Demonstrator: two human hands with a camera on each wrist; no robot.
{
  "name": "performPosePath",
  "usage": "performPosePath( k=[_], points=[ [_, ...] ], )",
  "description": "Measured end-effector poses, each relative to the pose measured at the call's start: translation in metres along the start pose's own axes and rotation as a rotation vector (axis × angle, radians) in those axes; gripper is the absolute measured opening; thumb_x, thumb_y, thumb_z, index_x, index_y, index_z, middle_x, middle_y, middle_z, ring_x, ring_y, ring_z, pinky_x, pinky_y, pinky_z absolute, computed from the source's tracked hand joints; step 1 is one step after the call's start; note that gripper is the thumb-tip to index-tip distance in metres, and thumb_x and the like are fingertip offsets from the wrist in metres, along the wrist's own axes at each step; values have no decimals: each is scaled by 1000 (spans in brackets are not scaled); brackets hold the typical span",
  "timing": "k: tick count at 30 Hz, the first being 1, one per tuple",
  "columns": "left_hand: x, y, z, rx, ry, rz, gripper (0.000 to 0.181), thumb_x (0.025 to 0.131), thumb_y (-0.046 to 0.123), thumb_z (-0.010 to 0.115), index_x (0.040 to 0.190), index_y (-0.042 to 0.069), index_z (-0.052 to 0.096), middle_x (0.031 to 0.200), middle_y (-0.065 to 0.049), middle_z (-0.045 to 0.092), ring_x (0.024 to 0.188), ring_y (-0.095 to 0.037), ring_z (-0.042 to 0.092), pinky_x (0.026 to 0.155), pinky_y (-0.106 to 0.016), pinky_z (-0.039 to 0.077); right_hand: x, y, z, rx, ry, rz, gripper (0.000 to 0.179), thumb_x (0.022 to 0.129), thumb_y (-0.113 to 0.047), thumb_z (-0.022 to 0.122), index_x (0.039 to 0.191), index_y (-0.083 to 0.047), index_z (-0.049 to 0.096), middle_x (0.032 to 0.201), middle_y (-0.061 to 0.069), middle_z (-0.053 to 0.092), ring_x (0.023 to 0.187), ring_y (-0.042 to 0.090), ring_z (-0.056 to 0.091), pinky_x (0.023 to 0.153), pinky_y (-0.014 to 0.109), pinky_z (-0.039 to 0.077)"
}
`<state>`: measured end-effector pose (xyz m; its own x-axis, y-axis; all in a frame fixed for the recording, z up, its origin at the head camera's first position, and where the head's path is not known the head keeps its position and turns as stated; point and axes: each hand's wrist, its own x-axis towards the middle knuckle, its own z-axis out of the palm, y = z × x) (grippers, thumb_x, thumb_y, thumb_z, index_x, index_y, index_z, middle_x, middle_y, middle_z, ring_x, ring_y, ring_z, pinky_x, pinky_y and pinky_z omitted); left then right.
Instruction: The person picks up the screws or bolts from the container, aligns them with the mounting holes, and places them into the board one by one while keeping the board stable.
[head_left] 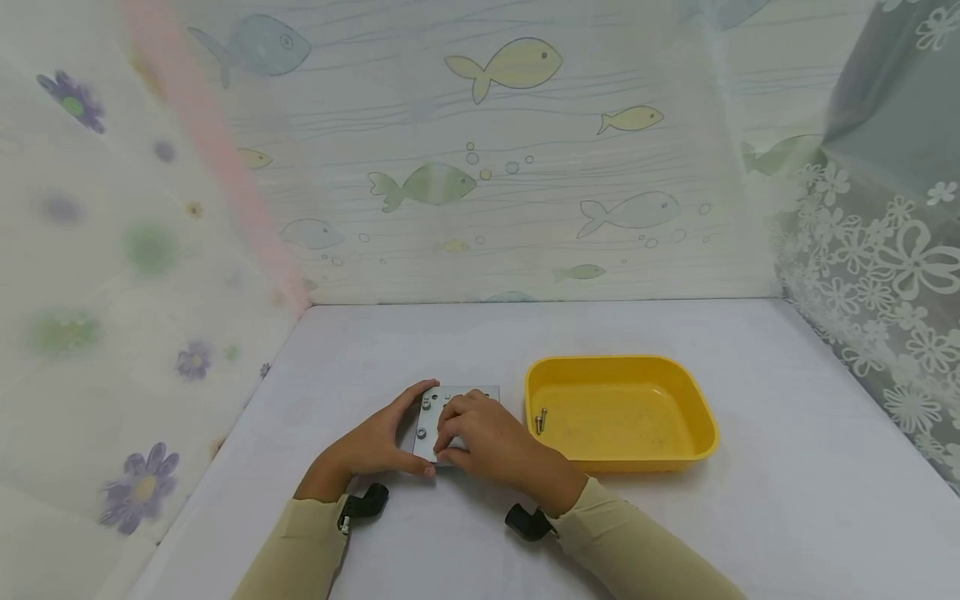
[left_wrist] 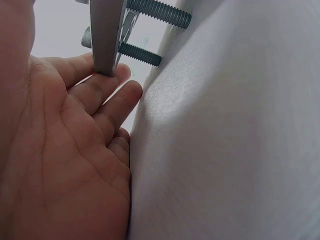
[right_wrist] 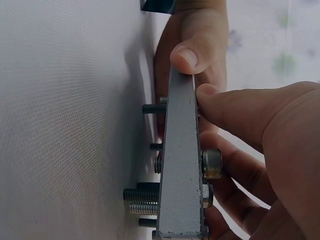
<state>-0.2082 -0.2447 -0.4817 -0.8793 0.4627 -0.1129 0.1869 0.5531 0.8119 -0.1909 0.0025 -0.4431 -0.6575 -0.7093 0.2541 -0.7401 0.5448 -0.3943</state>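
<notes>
A grey metal plate [head_left: 429, 447] with holes and several socket-head screws [right_wrist: 212, 163] is held on edge above the table, threaded ends pointing down. My left hand [head_left: 381, 439] grips the plate by its near and far edges, thumb at the near side. Over the plate's top face, my right hand [head_left: 483, 435] has its fingers curled, thumb and fingertips together at the near left part. They appear to pinch a screw whose head they hide; a shank [right_wrist: 163, 101] shows beneath that spot. Long threaded screw ends [left_wrist: 165, 14] stick out under the plate.
To the right of the plate stands a yellow tray [head_left: 622, 465] with a few loose screws [head_left: 540, 421] at its left side. A white cloth [head_left: 765, 433] covers the table. Patterned curtains [head_left: 525, 208] hang at the back and both sides.
</notes>
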Motion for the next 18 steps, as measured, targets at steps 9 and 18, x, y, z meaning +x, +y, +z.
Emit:
performPosePath(
  k=[9, 18],
  points=[
    [-1, 1, 0, -11, 2, 5, 124, 66, 41, 99, 163, 42, 21, 167, 9, 26, 155, -20, 23, 122, -61, 21, 1, -1, 0, -27, -8, 1, 5, 92, -24, 80, 90, -28, 82, 105, -11, 65, 101, 11, 55, 91, 25, 49],
    [0, 1, 1, -8, 2, 21, 125, 67, 40, 98, 165, 35, 20, 169, 9, 23, 157, -21, 20, 121, -63, 22, 0, 0, -3, -58, -31, 18, 4, 94, -28, 78, 93, -31, 81, 110, -11, 67, 105, 13, 56, 93, 29, 51]
  ],
)
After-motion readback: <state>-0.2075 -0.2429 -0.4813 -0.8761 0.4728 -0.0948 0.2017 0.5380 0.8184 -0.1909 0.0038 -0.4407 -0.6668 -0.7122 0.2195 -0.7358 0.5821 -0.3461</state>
